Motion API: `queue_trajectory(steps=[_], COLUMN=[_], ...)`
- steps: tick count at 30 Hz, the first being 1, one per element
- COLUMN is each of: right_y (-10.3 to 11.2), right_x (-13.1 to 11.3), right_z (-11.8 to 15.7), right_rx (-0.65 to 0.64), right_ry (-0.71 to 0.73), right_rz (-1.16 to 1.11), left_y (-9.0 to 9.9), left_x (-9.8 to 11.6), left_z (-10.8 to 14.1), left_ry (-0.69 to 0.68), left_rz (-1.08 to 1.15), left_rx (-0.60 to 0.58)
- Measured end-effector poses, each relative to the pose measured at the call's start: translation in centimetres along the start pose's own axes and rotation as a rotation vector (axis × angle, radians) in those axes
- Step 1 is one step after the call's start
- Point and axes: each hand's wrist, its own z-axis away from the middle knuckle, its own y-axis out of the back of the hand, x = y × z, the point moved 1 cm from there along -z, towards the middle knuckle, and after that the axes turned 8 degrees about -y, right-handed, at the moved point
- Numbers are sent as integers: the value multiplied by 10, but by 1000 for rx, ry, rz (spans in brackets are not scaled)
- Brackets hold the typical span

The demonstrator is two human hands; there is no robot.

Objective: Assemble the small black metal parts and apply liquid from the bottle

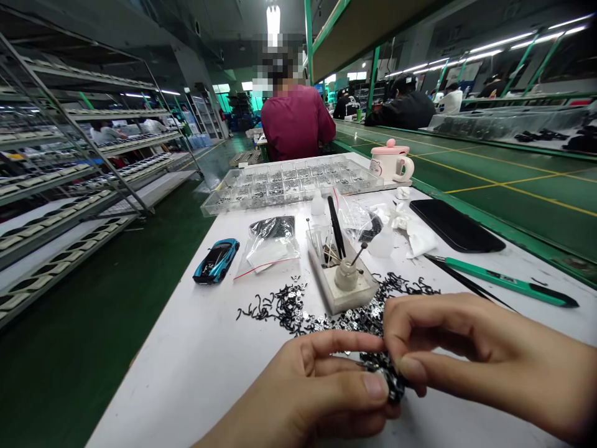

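Low over the white table, my left hand point(321, 386) grips a small shiny black part point(394, 387) between thumb and fingers. Its exact kind is hard to make out, since my fingers cover much of it. My right hand point(448, 354) is closed in a pinch at the part's upper right side; whatever lies between thumb and forefinger is hidden. Just beyond both hands spreads a pile of tiny black curved pieces point(291, 308) mixed with small silvery bits. A small holder box point(349, 298) with a glass jar point(347, 275) and black tweezers point(336, 227) stands behind the pile.
A blue toy car point(217, 261) sits left of a zip bag point(270, 246). Behind is a divided clear tray point(284, 183); a pink-lidded mug point(389, 163) stands beside it. A phone point(454, 224) and green-handled tool point(504, 280) lie right. A person in maroon point(296, 124) sits ahead.
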Motion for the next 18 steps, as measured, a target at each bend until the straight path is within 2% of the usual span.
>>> queue_trajectory(steps=[4, 9, 18], right_y=[0, -2, -9], right_x=[1, 0, -2], right_z=[2, 1, 5], right_rx=[43, 48, 220], right_ry=[-15, 69, 192], right_rz=[70, 109, 197], left_y=[-2, -4, -3], left_x=[0, -4, -6], left_z=[3, 4, 6], left_ry=[-34, -102, -115], left_rz=[-17, 29, 54], left_rx=[20, 89, 107])
